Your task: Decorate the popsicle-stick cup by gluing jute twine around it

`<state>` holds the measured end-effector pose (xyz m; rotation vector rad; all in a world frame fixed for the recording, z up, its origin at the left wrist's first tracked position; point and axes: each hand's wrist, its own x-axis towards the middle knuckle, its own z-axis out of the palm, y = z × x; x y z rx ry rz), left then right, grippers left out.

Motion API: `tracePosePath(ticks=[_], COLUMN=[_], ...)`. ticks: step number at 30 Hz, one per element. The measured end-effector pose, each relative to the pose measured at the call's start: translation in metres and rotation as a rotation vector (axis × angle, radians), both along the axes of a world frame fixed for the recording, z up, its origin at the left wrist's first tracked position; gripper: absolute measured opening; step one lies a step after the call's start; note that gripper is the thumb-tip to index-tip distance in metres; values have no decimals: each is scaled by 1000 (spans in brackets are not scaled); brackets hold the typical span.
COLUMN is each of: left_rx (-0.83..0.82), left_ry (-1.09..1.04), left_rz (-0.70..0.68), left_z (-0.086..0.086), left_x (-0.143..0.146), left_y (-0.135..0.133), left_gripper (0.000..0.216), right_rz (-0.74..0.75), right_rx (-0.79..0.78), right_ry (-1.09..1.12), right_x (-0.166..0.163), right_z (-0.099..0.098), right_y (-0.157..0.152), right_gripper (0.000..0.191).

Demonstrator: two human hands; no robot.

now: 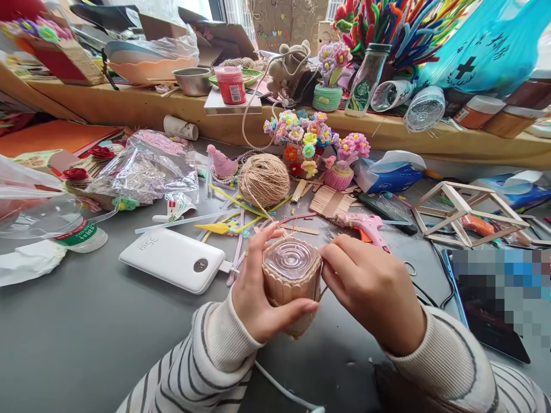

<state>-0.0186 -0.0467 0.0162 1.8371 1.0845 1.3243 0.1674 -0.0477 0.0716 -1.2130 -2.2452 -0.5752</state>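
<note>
My left hand (264,292) is wrapped round a small cup (293,287) faced with upright wooden craft sticks. The cup's clear plastic base, with ringed ridges, faces up. My right hand (365,281) pinches at the cup's right edge, where a thin brown strand of twine shows below the fingers; the fingertips are partly hidden. Behind the cup lies a ball of twine (264,179), and a strand runs from it toward the cup. A pink glue gun (364,223) rests just beyond my right hand.
A white power bank (172,259) lies left of the cup, its cable plugged in. Craft sticks (331,201) and fuzzy flowers (303,135) stand behind. To the right are a wooden stick frame (469,215) and a tablet-like device (486,310). A plastic bottle (81,232) lies at left.
</note>
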Motion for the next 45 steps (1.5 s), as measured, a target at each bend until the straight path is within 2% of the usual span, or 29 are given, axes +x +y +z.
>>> tracePosePath(ticks=[2, 4, 8, 11, 17, 24, 29, 32, 45], left_rx=[-5, -76, -273, -399, -488, -451, -424, -388, -286], left_ry=[28, 20, -161, -321, -450, -390, -325, -344, -263], left_rz=[52, 59, -86, -158, -214, -198, -279, -282, -274], left_z=[2, 7, 16, 17, 10, 5, 1, -3, -3], left_x=[4, 3, -2, 0, 9, 3, -1, -2, -2], left_y=[0, 3, 11, 16, 21, 19, 21, 22, 23], left_gripper=[96, 93, 81, 79, 76, 68, 69, 65, 55], right_rz=[-1, 17, 65, 88, 145, 186, 181, 215, 283], right_rx=[12, -3, -48, -79, -103, -142, -172, -180, -136], right_ry=[-1, 21, 71, 120, 173, 178, 190, 162, 126], right_x=[-1, -1, 3, 7, 10, 11, 15, 18, 22], right_z=[0, 1, 5, 10, 14, 12, 11, 12, 14], right_y=[-1, -1, -2, -5, -5, 1, 3, 4, 7], right_gripper=[25, 24, 17, 13, 13, 16, 14, 17, 16])
